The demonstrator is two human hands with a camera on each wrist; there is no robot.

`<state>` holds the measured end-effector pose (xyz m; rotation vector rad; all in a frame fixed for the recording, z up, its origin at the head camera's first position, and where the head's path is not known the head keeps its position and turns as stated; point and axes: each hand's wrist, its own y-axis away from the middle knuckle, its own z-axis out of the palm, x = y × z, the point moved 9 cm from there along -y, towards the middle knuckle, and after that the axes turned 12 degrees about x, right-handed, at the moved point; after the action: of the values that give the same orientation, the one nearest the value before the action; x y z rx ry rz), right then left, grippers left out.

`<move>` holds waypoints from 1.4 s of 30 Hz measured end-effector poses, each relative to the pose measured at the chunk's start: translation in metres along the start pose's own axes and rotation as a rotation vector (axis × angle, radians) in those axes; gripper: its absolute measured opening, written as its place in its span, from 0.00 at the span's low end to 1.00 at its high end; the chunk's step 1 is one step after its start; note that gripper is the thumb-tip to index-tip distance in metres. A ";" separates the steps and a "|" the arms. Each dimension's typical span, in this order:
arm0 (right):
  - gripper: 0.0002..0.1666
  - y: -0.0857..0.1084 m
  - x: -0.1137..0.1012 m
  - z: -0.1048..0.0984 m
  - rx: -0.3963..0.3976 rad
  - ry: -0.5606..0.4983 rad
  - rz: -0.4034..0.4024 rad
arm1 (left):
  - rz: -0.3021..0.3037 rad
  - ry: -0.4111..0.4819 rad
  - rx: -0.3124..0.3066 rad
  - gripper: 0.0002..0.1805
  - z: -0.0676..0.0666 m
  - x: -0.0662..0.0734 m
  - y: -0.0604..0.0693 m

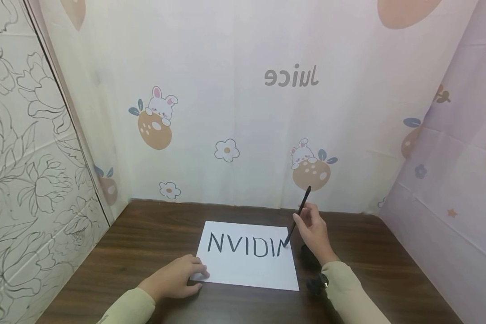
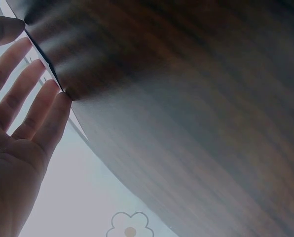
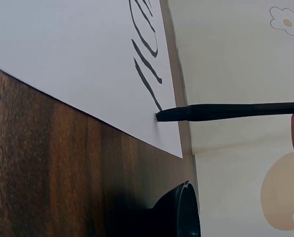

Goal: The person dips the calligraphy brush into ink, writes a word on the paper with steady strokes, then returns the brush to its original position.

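Observation:
A white sheet of paper (image 1: 247, 272) lies on the table, lettered in black with NVIDI and a further slanted stroke. My right hand (image 1: 313, 231) pinches a slim black brush (image 1: 299, 213) above the sheet's right edge. In the right wrist view the tip of the brush (image 3: 196, 113) touches the paper at the end of that last stroke; only a bit of finger shows there. My left hand (image 1: 178, 276) rests at the near left corner of the sheet, its fingertips on the paper. In the left wrist view its fingers (image 2: 21, 101) are spread and nearly straight.
A black open-topped container (image 3: 179, 212) stands on the dark wood table (image 1: 146, 234), just right of the paper and partly hidden by my right wrist. Printed curtains (image 1: 235, 103) rise behind the table and on both sides.

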<state>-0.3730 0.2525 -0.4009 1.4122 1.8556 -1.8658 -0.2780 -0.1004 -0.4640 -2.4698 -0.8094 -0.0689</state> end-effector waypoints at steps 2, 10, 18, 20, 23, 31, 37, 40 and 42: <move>0.20 0.001 0.000 0.000 -0.011 0.015 -0.004 | -0.001 0.003 0.000 0.11 -0.001 0.000 0.000; 0.20 0.003 -0.003 0.001 -0.033 0.035 -0.024 | 0.008 0.003 0.010 0.12 -0.003 0.001 0.001; 0.19 0.004 -0.049 -0.005 -0.059 0.070 -0.045 | -0.020 0.001 -0.011 0.12 0.001 -0.003 0.002; 0.19 0.005 -0.051 -0.006 -0.061 0.063 -0.046 | -0.013 0.003 -0.006 0.12 0.001 -0.003 0.002; 0.19 0.005 -0.051 -0.007 -0.061 0.063 -0.049 | 0.000 0.003 0.003 0.12 0.002 -0.003 0.003; 0.20 0.006 -0.050 -0.008 -0.073 0.045 -0.038 | -0.034 0.001 -0.022 0.12 0.005 -0.007 0.003; 0.20 0.007 -0.051 -0.008 -0.085 0.042 -0.038 | -0.051 0.000 -0.037 0.12 0.007 -0.008 0.003; 0.19 0.007 -0.051 -0.008 -0.090 0.054 -0.038 | -0.059 0.001 -0.041 0.12 0.007 -0.008 0.003; 0.19 0.008 -0.051 -0.009 -0.094 0.061 -0.038 | -0.052 -0.004 -0.034 0.12 0.007 -0.007 0.003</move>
<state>-0.3357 0.2331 -0.3696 1.4272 1.9841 -1.7461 -0.2831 -0.1028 -0.4724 -2.4815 -0.8817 -0.0980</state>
